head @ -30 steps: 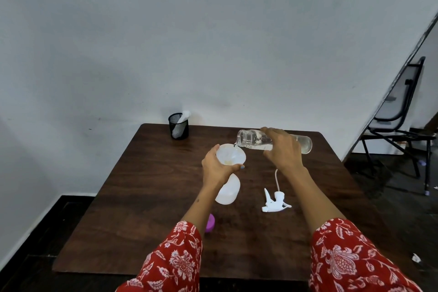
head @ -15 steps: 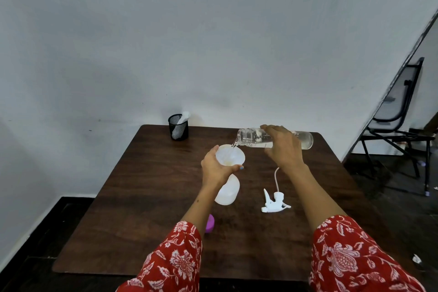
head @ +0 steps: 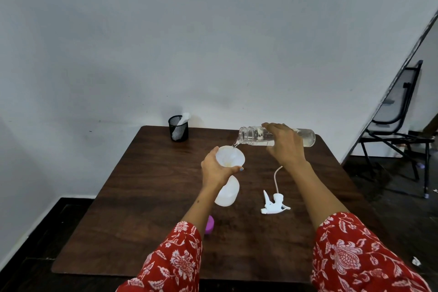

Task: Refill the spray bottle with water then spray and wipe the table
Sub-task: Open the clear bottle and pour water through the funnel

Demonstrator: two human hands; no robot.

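Head view shows little change from a moment ago: your right hand (head: 285, 147) has lifted the clear water bottle (head: 256, 135) a tiny bit higher, and water still runs from its mouth. Your left hand (head: 216, 168) has stayed in the same spot.

Your right grip is wrapped over the middle of the water bottle, which lies almost flat in the air, mouth pointing left. A thin stream of water falls from the mouth into the white funnel (head: 230, 155).

Your left grip is curled round the funnel and the top of the spray bottle (head: 227, 192). The spray bottle stands on the desk (head: 147, 187), near the middle, with the funnel sitting in its neck.

The spray bottle is milky white plastic, rounded and smooth. The funnel is a pale, round cup shape. The water bottle is see-through, long and round, with ridges near the mouth.

The white spray head (head: 272, 204) lies on its side on the desk, just right of the spray bottle, its thin tube curving away from you. A small purple cap (head: 210, 225) peeks out beside your left sleeve. The desk is dark brown wood with a grainy look. A black mesh cup (head: 178, 128) stands at the far edge with something white in it.
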